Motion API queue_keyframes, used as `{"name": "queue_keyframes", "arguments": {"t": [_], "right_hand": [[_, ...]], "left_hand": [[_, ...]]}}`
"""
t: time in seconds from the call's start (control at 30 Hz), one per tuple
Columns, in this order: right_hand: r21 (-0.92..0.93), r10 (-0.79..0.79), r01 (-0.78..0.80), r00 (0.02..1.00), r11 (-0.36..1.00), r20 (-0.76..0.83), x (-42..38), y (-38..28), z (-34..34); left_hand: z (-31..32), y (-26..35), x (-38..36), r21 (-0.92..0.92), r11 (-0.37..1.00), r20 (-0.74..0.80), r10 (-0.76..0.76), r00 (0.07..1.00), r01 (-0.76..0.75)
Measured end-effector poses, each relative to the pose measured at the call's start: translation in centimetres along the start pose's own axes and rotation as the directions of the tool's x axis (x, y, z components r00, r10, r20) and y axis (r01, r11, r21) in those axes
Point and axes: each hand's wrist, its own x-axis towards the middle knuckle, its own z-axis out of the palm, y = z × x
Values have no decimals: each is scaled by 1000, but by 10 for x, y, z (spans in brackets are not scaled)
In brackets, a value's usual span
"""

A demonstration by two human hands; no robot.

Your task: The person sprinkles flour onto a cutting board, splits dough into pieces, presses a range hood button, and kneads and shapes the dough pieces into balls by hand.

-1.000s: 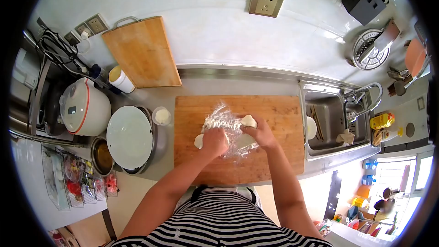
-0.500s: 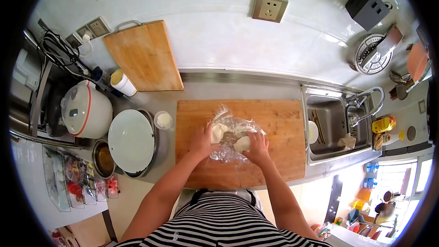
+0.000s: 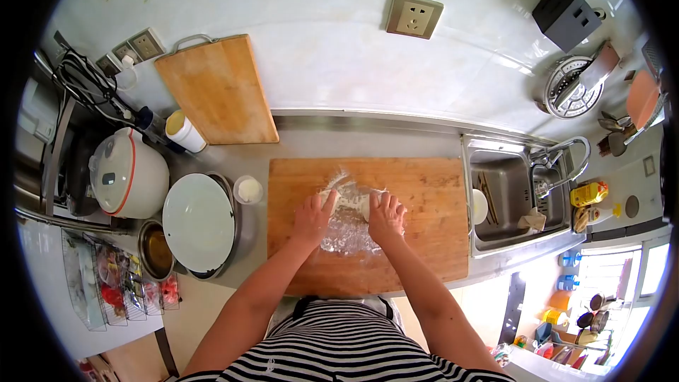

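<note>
My left hand (image 3: 313, 218) lies over one piece of dough (image 3: 330, 199), with its fingers curved round it. The other piece of dough (image 3: 365, 206) is under my right hand (image 3: 386, 216), whose fingers wrap over its top. Most of both pieces is hidden by my hands. White flour (image 3: 348, 235) is scattered on the wooden cutting board (image 3: 433, 240) between and below the hands. To the left of the board stands a small cup of white powder (image 3: 248, 189).
A white enamel basin (image 3: 199, 223), a metal pot (image 3: 155, 249) and a rice cooker (image 3: 131, 173) stand on the left. A second cutting board (image 3: 218, 88) leans on the wall. Right of the board is a sink (image 3: 506, 240) with a faucet (image 3: 576, 145).
Both hands have moved slightly up the board with the dough and now cover more of it. My right hand has shifted a little left, and the view has tilted slightly.
</note>
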Motion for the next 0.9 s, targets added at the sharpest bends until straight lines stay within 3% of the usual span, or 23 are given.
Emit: {"name": "queue_keyframes", "arguments": {"t": [0.07,0.13,0.2,0.23,0.27,0.3,0.33,0.37,0.4,0.43,0.5,0.53,0.6,0.63,0.67,0.7,0.73,0.77,0.83,0.87,0.9], "right_hand": [[102,4,-9,999,995,48,0,11,-3],[203,2,-19,996,979,86,3,20,-7],[280,81,-65,996,958,-45,-11,26,-2],[280,81,-67,996,958,-37,-22,25,-4],[317,39,-35,999,948,-8,-34,24,-8],[355,-3,-1,1000,935,12,-39,24,-13],[356,-4,0,1000,935,12,-43,27,-14],[486,-85,90,996,869,-32,-47,35,-16],[604,-156,175,984,778,-84,-50,41,-15],[607,-156,171,985,776,-79,-50,45,-13],[790,187,-51,979,611,-82,-42,52,-3],[737,265,-132,962,663,-66,-39,50,18],[726,213,-65,971,685,-113,-41,34,26],[713,153,7,975,701,-160,-41,27,26],[809,142,34,979,586,-144,-43,23,24],[808,143,34,979,588,-145,-45,21,19],[949,278,-180,955,259,105,-47,19,13],[926,309,-359,873,-120,378,-47,18,12],[930,341,-350,866,-113,367,-53,12,19],[891,348,-315,917,327,197,-55,6,22],[671,276,-227,960,706,34,-56,3,24]], "left_hand": [[3,-3,-1,-66,996,33,-53,998,55],[4,-14,6,-421,861,138,-249,959,285],[10,-21,6,-457,826,101,-321,942,330],[2,-20,6,-495,784,72,-393,917,375],[-7,-20,4,-426,815,152,-364,919,393],[-24,-15,3,-425,815,151,-365,919,394],[-39,-8,1,-336,905,15,-271,962,260],[-44,-1,-1,-224,966,-106,-156,982,129],[-34,3,-3,-266,964,-201,-74,977,18],[-25,14,-6,-266,964,-195,-74,978,20],[-5,42,-7,-632,772,-15,-93,996,63],[9,54,-3,-634,771,-15,-93,996,62],[32,72,4,-781,495,364,-134,922,381],[31,77,5,-786,491,360,-130,924,375],[30,81,3,-780,500,316,-205,926,377],[27,84,1,-772,510,271,-278,922,380],[23,84,-5,-789,551,138,-270,953,271],[20,83,-9,-788,552,140,-272,952,273],[15,80,-21,-684,719,-49,128,991,-127],[13,86,-28,-721,682,-25,148,989,-120],[16,87,-34,-720,683,-26,149,988,-122]]}}
